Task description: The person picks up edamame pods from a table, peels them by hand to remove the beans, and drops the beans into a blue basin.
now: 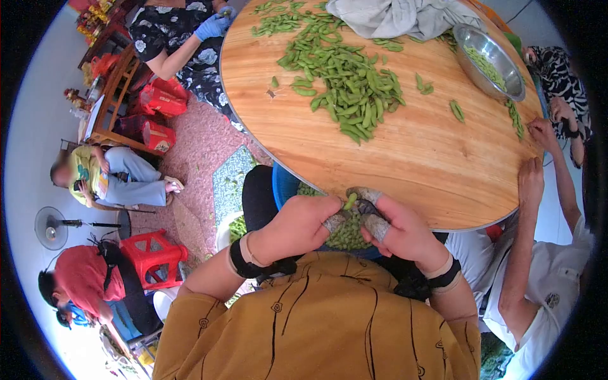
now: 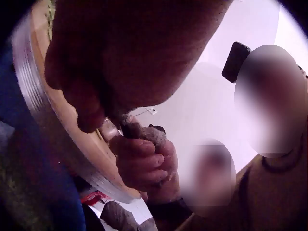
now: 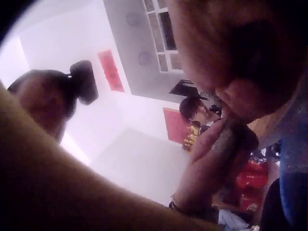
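Observation:
Between the two hands, just off the table's near edge, a green pod is pinched at the fingertips. My left hand has its thumb and fingers curled in toward the pod, with a grey wrap on a fingertip. Facing it, my right hand curls its grey-wrapped thumb and finger at the pod's other side. Below them a blue basin holds many green beans. In the left wrist view the right hand shows curled fingers; the right wrist view is dark and hides the pod.
A pile of pods lies on the round wooden table. A steel bowl with shelled beans and a grey cloth are at the far side. Other people sit around; a neighbour's hands rest at the right edge.

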Motion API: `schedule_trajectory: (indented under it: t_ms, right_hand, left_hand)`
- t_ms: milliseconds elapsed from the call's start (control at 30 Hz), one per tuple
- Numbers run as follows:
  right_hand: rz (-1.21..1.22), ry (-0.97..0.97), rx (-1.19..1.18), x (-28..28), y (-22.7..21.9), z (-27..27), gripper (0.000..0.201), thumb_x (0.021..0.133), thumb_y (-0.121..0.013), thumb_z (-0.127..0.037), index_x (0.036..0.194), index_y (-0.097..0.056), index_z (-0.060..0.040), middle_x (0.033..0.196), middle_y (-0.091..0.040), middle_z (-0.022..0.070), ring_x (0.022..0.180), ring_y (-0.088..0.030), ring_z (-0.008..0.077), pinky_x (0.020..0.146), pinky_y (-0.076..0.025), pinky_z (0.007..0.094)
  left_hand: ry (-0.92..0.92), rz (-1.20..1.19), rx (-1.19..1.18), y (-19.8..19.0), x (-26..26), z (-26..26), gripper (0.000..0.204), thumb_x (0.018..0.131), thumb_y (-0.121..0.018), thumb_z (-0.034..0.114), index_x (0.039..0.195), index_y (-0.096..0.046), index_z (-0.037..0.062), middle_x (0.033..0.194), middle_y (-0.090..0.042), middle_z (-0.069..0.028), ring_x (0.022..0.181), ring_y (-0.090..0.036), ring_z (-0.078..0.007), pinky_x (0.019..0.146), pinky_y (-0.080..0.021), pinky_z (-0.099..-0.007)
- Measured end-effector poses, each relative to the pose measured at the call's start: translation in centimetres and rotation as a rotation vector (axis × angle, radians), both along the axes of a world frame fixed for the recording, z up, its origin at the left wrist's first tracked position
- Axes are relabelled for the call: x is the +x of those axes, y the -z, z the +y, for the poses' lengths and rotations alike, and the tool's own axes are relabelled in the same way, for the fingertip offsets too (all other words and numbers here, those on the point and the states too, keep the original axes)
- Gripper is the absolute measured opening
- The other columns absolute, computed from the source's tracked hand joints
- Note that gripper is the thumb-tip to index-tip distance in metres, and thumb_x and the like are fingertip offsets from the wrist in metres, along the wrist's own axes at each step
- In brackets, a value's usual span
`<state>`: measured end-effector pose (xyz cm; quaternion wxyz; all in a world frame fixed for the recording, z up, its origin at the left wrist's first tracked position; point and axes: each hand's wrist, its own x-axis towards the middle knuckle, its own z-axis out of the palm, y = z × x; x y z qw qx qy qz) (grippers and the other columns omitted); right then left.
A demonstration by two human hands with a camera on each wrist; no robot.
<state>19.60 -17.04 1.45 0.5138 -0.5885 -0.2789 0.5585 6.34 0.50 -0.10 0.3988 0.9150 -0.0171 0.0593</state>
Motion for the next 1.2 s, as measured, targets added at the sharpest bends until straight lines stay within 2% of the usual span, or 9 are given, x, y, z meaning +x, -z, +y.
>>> schedule_trajectory:
  t_ms: [100,267,367,633,767,833,967,1133,1200]
  right_hand:
    - [0.068,-0.022,0.032,-0.1,0.5,0.2,0.034,0.092,-0.043,-0.008,0.126,-0.047,-0.0101,0.068,-0.050,-0.0033,0.046,-0.039,0.0038,0.041,-0.035,0.0193]
    - [0.415,-0.038,0.073,-0.7,-0.4,0.0,0.032,0.093,-0.043,-0.009,0.125,-0.048,-0.0085,0.069,-0.050,-0.0019,0.047,-0.040,0.0042,0.041,-0.036,0.0196]
    - [0.574,-0.015,0.103,-0.6,0.7,0.5,0.033,0.093,-0.044,-0.010,0.125,-0.047,-0.0077,0.069,-0.050,-0.0010,0.047,-0.040,0.0047,0.041,-0.037,0.0199]
    - [0.108,0.077,-0.031,-1.6,1.4,1.2,0.022,0.087,-0.046,-0.008,0.107,-0.053,-0.0052,0.069,-0.052,-0.0004,0.050,-0.048,0.0064,0.043,-0.045,0.0218]
    - [0.072,0.098,-0.001,-1.7,2.5,0.7,0.021,0.086,-0.045,-0.006,0.106,-0.054,-0.0050,0.068,-0.052,0.0000,0.049,-0.048,0.0066,0.043,-0.044,0.0217]
    - [0.100,0.028,0.059,-1.6,2.9,0.3,0.023,0.086,-0.045,-0.006,0.107,-0.054,-0.0055,0.068,-0.052,-0.0004,0.049,-0.047,0.0054,0.042,-0.042,0.0201]
    - [0.221,0.021,-0.003,-1.7,2.1,-0.2,0.022,0.084,-0.047,-0.005,0.105,-0.055,-0.0042,0.068,-0.054,0.0013,0.053,-0.052,0.0111,0.047,-0.046,0.0274]
    - [-1.096,0.131,0.342,-1.8,2.9,0.5,0.025,0.083,-0.061,-0.017,0.104,-0.058,-0.0050,0.071,-0.057,0.0070,0.054,-0.054,0.0144,0.050,-0.045,0.0294]
    - [-1.091,0.018,0.265,-1.7,2.9,0.4,0.024,0.082,-0.062,-0.018,0.102,-0.059,-0.0051,0.072,-0.057,0.0096,0.058,-0.056,0.0173,0.054,-0.046,0.0312]
  left_hand:
    - [0.050,-0.041,0.123,-0.5,0.0,0.7,0.015,0.077,-0.054,0.002,0.092,-0.053,0.0010,0.067,-0.055,-0.0151,0.065,-0.058,-0.0339,0.059,-0.045,-0.0389]
    - [0.114,0.492,-1.592,1.4,-2.1,0.3,0.023,0.095,-0.050,0.023,0.105,-0.051,0.0023,0.064,-0.049,-0.0011,0.053,-0.046,-0.0118,0.050,-0.037,-0.0258]
    - [0.162,0.390,-1.761,3.0,-1.6,-1.0,0.026,0.095,-0.050,0.027,0.108,-0.052,0.0045,0.063,-0.050,-0.0024,0.051,-0.045,-0.0123,0.050,-0.035,-0.0226]
    - [-0.191,-0.116,0.370,1.3,-1.0,-1.1,0.026,0.068,-0.069,0.007,0.085,-0.051,0.0001,0.078,-0.061,-0.0175,0.065,-0.062,-0.0283,0.057,-0.048,-0.0321]
    - [-0.173,-0.225,0.438,1.4,-1.1,-1.2,0.022,0.083,-0.063,0.016,0.093,-0.054,-0.0010,0.077,-0.061,-0.0092,0.066,-0.061,-0.0171,0.057,-0.049,-0.0287]
    - [-0.272,0.324,-0.833,0.7,-1.1,-1.2,0.017,0.090,-0.053,0.016,0.092,-0.055,-0.0010,0.073,-0.058,-0.0054,0.061,-0.056,-0.0143,0.055,-0.047,-0.0274]
    - [-0.317,0.478,-1.417,1.3,-1.5,-1.2,0.018,0.094,-0.044,0.014,0.090,-0.056,0.0012,0.074,-0.060,-0.0051,0.062,-0.056,-0.0112,0.057,-0.047,-0.0222]
    - [-0.220,0.452,-0.785,1.0,-1.6,-1.2,0.017,0.094,-0.043,0.012,0.088,-0.055,0.0014,0.071,-0.059,-0.0037,0.061,-0.056,-0.0110,0.055,-0.047,-0.0236]
    - [-0.081,0.429,-0.535,0.6,-1.9,-1.1,0.014,0.093,-0.044,0.010,0.088,-0.054,0.0012,0.071,-0.060,-0.0031,0.058,-0.057,-0.0102,0.053,-0.047,-0.0243]
